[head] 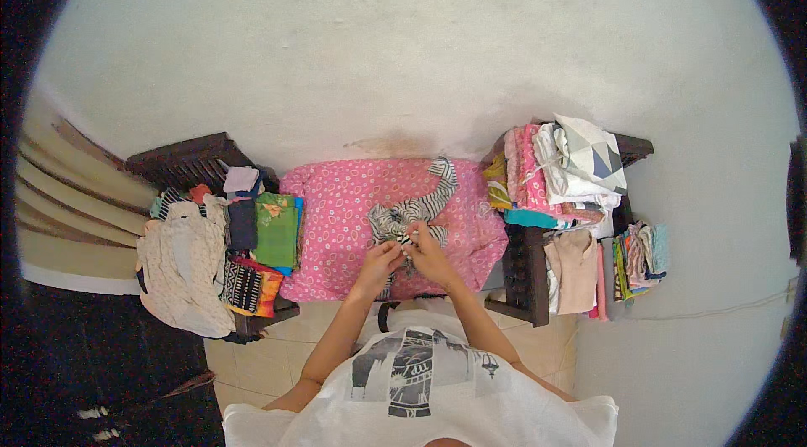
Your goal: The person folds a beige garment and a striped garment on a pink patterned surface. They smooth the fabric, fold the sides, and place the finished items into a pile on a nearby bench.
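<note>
A black-and-white striped garment [419, 211] lies bunched on a pink patterned cloth [334, 214]. One sleeve-like length of it stretches toward the wall at the upper right. My left hand [381, 265] pinches the near part of the garment between its fingertips. Close beside it, my right hand [430, 253] grips the same part, with the fingertips of both hands almost meeting. The fingers hide the exact spot they hold. A bit of striped fabric also shows below my left hand, near the cloth's front edge.
Dark wooden furniture at the left [183, 160] and right [526, 270] bears clothes. Folded green cloth [275, 229] and a draped cream garment [183, 270] are on the left. Stacked linens [583, 157] and a folded beige shirt [574, 270] are on the right. A pale wall [391, 56] stands behind.
</note>
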Demonstrator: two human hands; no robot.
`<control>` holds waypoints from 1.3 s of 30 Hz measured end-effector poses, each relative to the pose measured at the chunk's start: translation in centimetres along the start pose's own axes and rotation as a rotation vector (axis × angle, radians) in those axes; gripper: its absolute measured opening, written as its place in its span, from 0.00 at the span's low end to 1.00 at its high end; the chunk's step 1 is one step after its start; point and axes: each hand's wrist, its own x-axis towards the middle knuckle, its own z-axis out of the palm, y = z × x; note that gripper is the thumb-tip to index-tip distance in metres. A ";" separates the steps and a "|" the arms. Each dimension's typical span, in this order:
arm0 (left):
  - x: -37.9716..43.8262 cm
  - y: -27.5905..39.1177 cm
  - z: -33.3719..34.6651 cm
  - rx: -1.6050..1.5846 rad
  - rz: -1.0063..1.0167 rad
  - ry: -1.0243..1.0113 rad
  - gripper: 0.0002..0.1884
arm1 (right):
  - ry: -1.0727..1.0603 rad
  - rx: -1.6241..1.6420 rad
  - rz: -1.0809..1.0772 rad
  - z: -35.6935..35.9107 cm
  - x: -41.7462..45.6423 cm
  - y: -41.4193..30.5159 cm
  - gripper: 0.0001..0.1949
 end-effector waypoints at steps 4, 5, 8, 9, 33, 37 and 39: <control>0.4 -0.2 -1.7 -0.001 -0.062 -0.092 0.09 | 0.157 -0.170 -0.002 1.6 -0.8 0.3 0.11; 1.1 -1.0 -2.6 -0.065 -0.091 -0.062 0.09 | 0.218 -0.224 -0.032 2.1 -0.9 0.6 0.11; 0.5 0.6 -1.7 -0.090 -0.122 -0.006 0.10 | 0.269 -0.476 0.109 1.8 -1.1 -1.8 0.12; 0.0 2.0 -0.6 -0.067 -0.121 0.002 0.09 | 0.277 -0.556 0.048 1.6 -1.1 -2.0 0.11; 1.3 5.3 0.9 0.537 0.199 0.056 0.09 | 0.524 0.526 0.347 2.4 -0.4 0.7 0.07; 2.0 5.8 3.4 0.526 0.113 0.027 0.10 | 0.538 0.265 0.233 0.1 -0.1 0.5 0.06; 2.7 5.5 4.4 0.493 0.120 0.000 0.11 | 0.544 0.183 0.195 -0.9 0.2 0.3 0.06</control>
